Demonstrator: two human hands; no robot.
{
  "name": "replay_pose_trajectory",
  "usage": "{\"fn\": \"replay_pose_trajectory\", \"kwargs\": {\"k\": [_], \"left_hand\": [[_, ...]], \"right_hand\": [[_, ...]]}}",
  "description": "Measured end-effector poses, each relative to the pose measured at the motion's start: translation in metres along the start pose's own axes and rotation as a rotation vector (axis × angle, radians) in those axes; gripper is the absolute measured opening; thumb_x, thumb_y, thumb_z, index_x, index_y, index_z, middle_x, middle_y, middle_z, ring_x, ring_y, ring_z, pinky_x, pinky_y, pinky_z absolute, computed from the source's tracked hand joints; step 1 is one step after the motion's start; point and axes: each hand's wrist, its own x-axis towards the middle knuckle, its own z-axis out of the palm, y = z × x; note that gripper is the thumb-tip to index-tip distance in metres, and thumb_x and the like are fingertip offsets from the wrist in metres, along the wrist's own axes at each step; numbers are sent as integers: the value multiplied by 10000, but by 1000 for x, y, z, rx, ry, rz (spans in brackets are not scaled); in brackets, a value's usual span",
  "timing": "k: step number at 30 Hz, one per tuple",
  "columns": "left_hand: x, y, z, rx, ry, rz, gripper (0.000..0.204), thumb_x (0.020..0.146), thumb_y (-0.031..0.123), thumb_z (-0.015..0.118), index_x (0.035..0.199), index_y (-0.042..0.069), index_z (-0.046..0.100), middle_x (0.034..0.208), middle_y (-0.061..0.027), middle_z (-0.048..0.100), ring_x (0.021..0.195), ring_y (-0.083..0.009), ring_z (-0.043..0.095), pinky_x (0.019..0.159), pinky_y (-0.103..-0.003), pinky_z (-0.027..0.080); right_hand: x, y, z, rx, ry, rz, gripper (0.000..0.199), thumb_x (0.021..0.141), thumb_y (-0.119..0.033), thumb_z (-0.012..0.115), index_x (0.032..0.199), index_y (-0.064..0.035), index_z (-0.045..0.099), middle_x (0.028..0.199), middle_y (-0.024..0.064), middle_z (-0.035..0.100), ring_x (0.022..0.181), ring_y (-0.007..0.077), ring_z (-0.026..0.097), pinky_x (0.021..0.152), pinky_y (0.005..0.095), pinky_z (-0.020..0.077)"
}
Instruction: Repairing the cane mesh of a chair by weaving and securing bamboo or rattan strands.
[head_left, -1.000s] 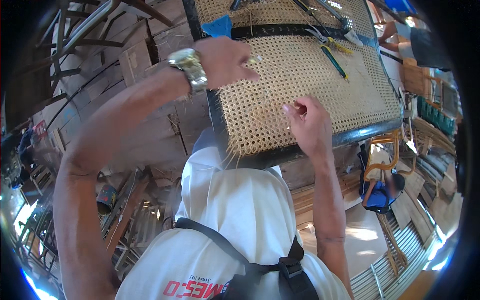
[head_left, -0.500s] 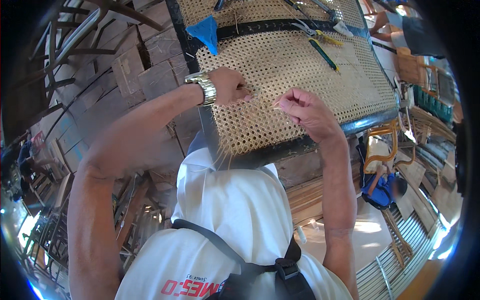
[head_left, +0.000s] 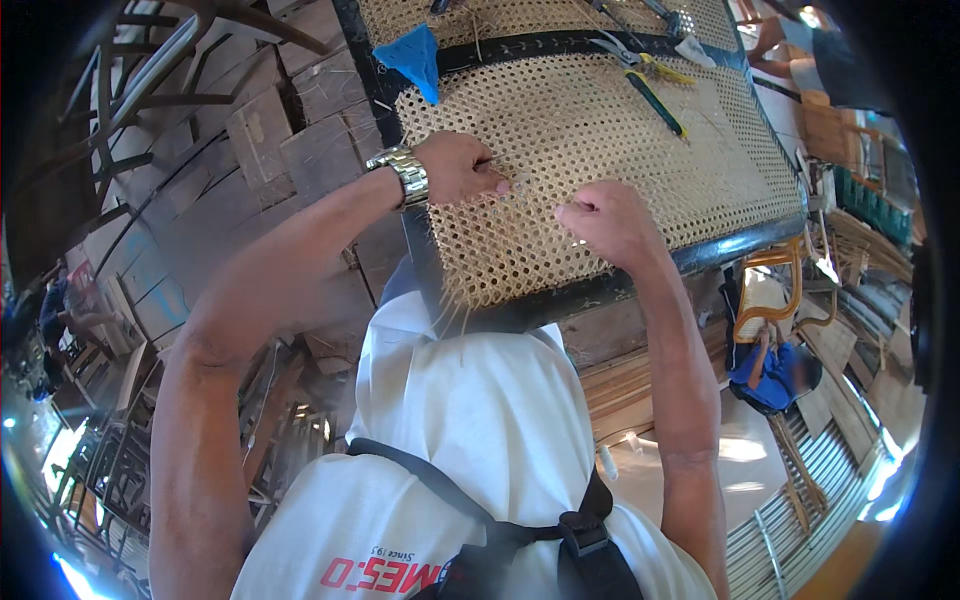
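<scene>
A woven cane panel point(head_left: 560, 120), pale tan with a pattern of small holes, is stretched over a black frame point(head_left: 590, 292). My left hand point(head_left: 462, 168), with a metal watch point(head_left: 405, 172) at the wrist, rests on the panel's near left part. Its fingers are bent and pressed together at the weave; what they pinch is too small to make out. To its right, my right hand point(head_left: 612, 222) is closed just over the webbing, thumb against the curled fingers. Whatever thin strand it pinches is barely visible. Loose cane ends point(head_left: 458, 300) stick out at the near left corner.
Pliers with yellow grips point(head_left: 632, 62) and a green-handled tool point(head_left: 655, 104) lie on the panel's far side. A blue cloth-like piece point(head_left: 410, 62) sits at the far left edge. Chair frames point(head_left: 130, 90) stand left; a person in blue point(head_left: 770, 380) sits at right.
My right hand has turned and its fingers have curled in closer, hiding the strand seen at its fingertips. My left hand has stayed nearly in place.
</scene>
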Motion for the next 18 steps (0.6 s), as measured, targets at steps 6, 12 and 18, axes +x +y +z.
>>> {"fn": "replay_pose_trajectory", "kwargs": {"k": [6,12,18], "left_hand": [[1,3,6,111,81,128,576,854,601,661,739,39,600,646,-136,603,622,-286,615,604,-424,469],[-17,-19,-4,99,244,203,568,896,574,620,740,29,591,660,-169,597,625,-324,613,614,-455,471],[-12,-25,-26,318,350,-25,480,840,525,713,848,53,632,727,-159,634,683,-308,625,656,-454,489]], "right_hand": [[-7,-4,-1,141,-3,-37,374,799,-308,643,665,34,573,671,218,579,584,349,541,582,456,428],[-9,-30,8,-23,82,71,397,844,-346,637,695,19,593,696,207,606,647,376,597,626,485,457],[-22,-32,3,38,-10,101,280,836,-299,712,820,-29,638,807,158,653,783,358,655,705,473,498]]}}
